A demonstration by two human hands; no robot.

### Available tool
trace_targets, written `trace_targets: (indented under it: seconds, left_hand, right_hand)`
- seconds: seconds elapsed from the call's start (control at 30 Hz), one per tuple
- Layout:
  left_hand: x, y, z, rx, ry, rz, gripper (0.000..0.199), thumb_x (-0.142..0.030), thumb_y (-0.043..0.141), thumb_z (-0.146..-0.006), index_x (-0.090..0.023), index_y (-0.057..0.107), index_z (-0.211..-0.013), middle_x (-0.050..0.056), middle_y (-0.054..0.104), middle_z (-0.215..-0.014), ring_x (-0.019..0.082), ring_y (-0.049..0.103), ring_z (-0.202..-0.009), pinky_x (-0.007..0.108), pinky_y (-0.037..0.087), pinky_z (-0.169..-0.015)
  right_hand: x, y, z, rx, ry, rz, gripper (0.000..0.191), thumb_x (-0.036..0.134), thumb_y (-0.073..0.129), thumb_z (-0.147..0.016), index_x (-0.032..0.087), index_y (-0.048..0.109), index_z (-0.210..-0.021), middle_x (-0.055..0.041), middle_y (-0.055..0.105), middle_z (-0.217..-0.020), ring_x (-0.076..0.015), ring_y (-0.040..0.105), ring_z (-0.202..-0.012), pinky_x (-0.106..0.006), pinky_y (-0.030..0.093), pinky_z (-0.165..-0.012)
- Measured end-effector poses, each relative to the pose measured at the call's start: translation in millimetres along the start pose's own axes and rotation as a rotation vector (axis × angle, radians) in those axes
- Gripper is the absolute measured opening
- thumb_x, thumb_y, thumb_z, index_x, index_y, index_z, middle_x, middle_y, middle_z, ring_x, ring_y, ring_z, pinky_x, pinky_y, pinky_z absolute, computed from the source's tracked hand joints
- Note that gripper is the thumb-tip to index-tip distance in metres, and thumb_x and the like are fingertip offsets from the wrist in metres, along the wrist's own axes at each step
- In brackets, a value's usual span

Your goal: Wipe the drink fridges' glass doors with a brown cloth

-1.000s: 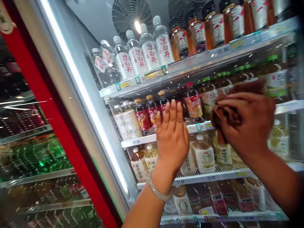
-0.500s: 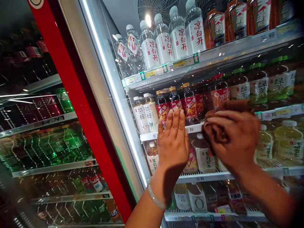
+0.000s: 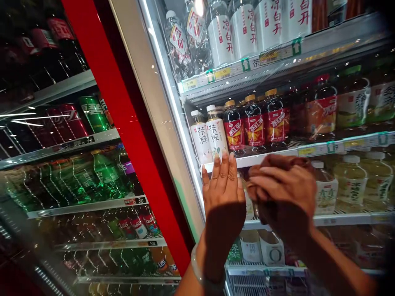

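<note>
My left hand [image 3: 224,195] lies flat with its fingers stretched upward against the glass door of a drinks fridge, and a pale bangle [image 3: 197,263] circles its wrist. Just to its right, my right hand [image 3: 285,191] is closed around a crumpled brown cloth [image 3: 277,161] near the glass. Behind the glass, above my left hand, stand white-labelled tea bottles [image 3: 213,133]. Red-labelled bottles [image 3: 255,125] with yellow caps are beside them. The right thumb is hidden.
A red door frame [image 3: 123,135] slants down on the left, with a second fridge of cans and green bottles [image 3: 106,172] beyond it. Water bottles [image 3: 220,37] line the upper shelf [image 3: 231,70]. Pale yellow drinks [image 3: 352,185] stand at the right.
The shelves and frame have shifted right in view. My right hand with the cloth has moved left and slightly down, closer to my left hand. My left hand stays spread, now lower against the shelves.
</note>
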State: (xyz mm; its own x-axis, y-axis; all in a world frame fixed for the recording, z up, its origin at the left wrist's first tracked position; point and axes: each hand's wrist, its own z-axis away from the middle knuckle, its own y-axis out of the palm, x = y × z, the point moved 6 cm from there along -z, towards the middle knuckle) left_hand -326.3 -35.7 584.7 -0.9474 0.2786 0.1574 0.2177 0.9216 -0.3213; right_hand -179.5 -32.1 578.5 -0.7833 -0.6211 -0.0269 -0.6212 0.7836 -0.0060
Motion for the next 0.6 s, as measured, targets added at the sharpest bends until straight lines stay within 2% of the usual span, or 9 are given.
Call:
trace_targets:
  seconds: [0.1,0.23,0.33,0.37,0.4,0.47,0.53,0.6]
  left_hand:
    - [10.2,-1.8,5.3,0.013,-0.016,-0.021,0.078,-0.012,0.043,-0.103,-0.022,0.001,-0.169,0.008,0.034,-0.169,0.021,0.024,-0.161,0.054,0.013,-0.136]
    - [18.9,-2.0,12.4,0.051,0.000,-0.112,0.074,-0.013,0.044,-0.102,-0.018,0.011,-0.169,0.010,0.033,-0.169,0.024,0.024,-0.161,0.055,0.009,-0.136]
    - [23.3,-1.7,25.6,0.109,-0.019,-0.149,0.073,-0.015,0.044,-0.102,-0.015,0.015,-0.168,0.012,0.031,-0.170,0.027,0.027,-0.160,0.056,0.021,-0.134]
    - [25.0,-2.3,31.1,0.120,-0.027,-0.147,0.073,-0.017,0.045,-0.102,-0.013,0.014,-0.168,0.013,0.030,-0.170,0.028,0.028,-0.160,0.056,0.026,-0.133]
    - [27.2,-3.4,36.3,0.124,-0.032,-0.141,0.074,-0.019,0.046,-0.102,-0.011,0.012,-0.168,0.015,0.029,-0.170,0.029,0.027,-0.160,0.056,0.030,-0.131]
    - [33.5,-6.1,43.9,0.113,-0.034,-0.138,0.077,-0.022,0.047,-0.102,-0.009,0.010,-0.168,0.016,0.028,-0.170,0.030,0.026,-0.160,0.055,0.036,-0.129]
    - [43.5,-10.3,43.5,0.077,-0.036,-0.164,0.077,-0.020,0.047,-0.102,-0.010,0.008,-0.168,0.016,0.032,-0.169,0.028,0.025,-0.161,0.052,0.035,-0.130]
    - [54.9,-17.5,33.8,0.014,-0.021,-0.197,0.077,-0.015,0.045,-0.102,-0.014,0.006,-0.169,0.014,0.036,-0.168,0.024,0.022,-0.161,0.050,0.030,-0.133]
  right_hand:
    - [25.9,14.8,-9.4,0.035,-0.059,-0.042,0.019,0.028,0.064,-0.094,0.029,0.070,-0.111,-0.0047,0.073,-0.117,-0.0289,0.060,-0.118,-0.054,0.043,-0.109]
    - [20.1,13.6,-34.8,-0.021,-0.033,-0.026,0.027,0.027,0.070,-0.091,0.031,0.069,-0.117,-0.0056,0.071,-0.125,-0.0304,0.061,-0.121,-0.056,0.043,-0.113]
    - [20.6,12.6,-9.6,0.025,-0.007,-0.059,0.030,0.027,0.074,-0.088,0.031,0.069,-0.117,-0.0059,0.071,-0.125,-0.0311,0.064,-0.118,-0.055,0.047,-0.107]
    - [26.5,13.0,5.9,0.040,-0.020,-0.089,0.031,0.025,0.076,-0.086,0.031,0.070,-0.116,-0.0057,0.072,-0.122,-0.0304,0.065,-0.115,-0.053,0.049,-0.104]
    - [37.2,17.4,21.9,0.114,-0.085,-0.142,0.035,0.022,0.074,-0.087,0.028,0.069,-0.121,-0.0075,0.072,-0.123,-0.0291,0.066,-0.114,-0.051,0.051,-0.102]
    - [54.2,20.9,44.4,0.123,-0.150,-0.197,0.043,0.011,0.071,-0.084,0.025,0.068,-0.124,-0.0076,0.074,-0.120,-0.0293,0.065,-0.114,-0.051,0.050,-0.104]
    - [65.3,26.2,43.2,0.112,-0.202,-0.235,0.043,0.007,0.069,-0.084,0.024,0.069,-0.123,-0.0070,0.075,-0.118,-0.0292,0.064,-0.113,-0.052,0.048,-0.107]
    - [70.1,33.5,16.8,0.125,-0.254,-0.275,0.035,0.011,0.068,-0.086,0.025,0.070,-0.119,-0.0053,0.076,-0.116,-0.0283,0.063,-0.113,-0.052,0.046,-0.109]
